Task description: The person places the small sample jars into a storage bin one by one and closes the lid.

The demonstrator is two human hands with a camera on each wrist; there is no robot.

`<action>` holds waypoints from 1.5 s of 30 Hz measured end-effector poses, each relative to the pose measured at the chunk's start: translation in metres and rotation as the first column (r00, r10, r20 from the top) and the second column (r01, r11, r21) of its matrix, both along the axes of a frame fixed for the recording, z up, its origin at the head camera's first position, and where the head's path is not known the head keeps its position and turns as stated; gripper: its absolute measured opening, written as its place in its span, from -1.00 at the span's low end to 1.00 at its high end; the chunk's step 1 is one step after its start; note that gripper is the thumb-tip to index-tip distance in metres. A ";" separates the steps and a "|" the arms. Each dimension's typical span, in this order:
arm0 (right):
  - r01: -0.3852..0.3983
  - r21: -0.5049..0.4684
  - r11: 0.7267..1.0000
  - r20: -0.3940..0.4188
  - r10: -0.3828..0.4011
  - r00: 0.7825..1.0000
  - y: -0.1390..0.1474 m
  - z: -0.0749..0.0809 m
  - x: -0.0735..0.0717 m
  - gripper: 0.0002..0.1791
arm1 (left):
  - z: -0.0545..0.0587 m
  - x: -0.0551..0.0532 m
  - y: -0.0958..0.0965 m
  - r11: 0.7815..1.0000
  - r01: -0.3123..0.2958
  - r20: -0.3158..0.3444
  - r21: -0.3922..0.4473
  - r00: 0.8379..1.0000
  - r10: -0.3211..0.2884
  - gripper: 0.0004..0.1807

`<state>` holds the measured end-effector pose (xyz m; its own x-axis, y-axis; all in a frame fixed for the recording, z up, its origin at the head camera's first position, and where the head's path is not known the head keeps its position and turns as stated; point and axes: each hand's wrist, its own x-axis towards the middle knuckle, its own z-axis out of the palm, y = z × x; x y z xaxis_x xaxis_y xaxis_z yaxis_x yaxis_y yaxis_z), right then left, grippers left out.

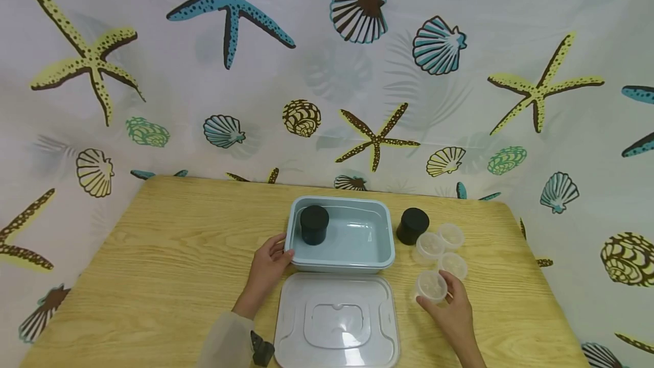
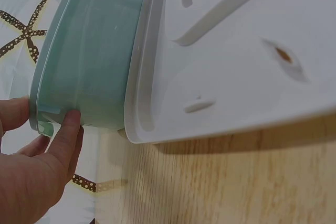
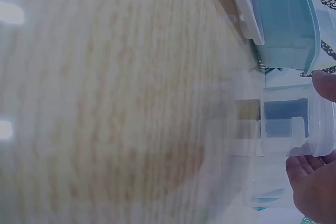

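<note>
A light blue plastic box (image 1: 334, 266) stands on the table with a black round container (image 1: 314, 225) at its left inside. My left hand (image 1: 268, 264) holds the box's left front corner; in the left wrist view its thumb lies at the rim and its fingers against the outer wall. My right hand (image 1: 453, 306) grips a clear plastic cup (image 1: 431, 285) between thumb and fingers, nearest of a group of clear cups. Behind it are more cups: one at left (image 1: 430, 245), one at the back (image 1: 452, 236) and one at right (image 1: 453, 265).
Flat in front of the box lies its whitish lid (image 1: 337, 325). A second black round container (image 1: 413, 226) stands right of the box. The wooden table (image 1: 174, 266) extends to both sides, with a shell-and-starfish patterned cloth (image 1: 317, 78) hanging behind and around it.
</note>
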<state>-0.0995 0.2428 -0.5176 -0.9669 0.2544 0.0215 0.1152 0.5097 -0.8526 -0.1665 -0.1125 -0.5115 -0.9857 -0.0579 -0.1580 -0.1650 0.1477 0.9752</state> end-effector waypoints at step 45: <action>-0.089 -0.018 0.996 -0.090 0.087 0.992 -0.015 0.035 -0.015 -0.22 | 0.005 0.004 -0.001 1.000 0.007 -0.016 0.011 1.000 -0.007 -0.45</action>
<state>-0.1141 0.2274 -0.4824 -0.9800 0.1700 0.1035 -0.0058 0.4955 -0.8686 -0.1621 -0.1138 -0.5067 -0.9885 -0.0493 -0.1426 -0.1482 0.1381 0.9793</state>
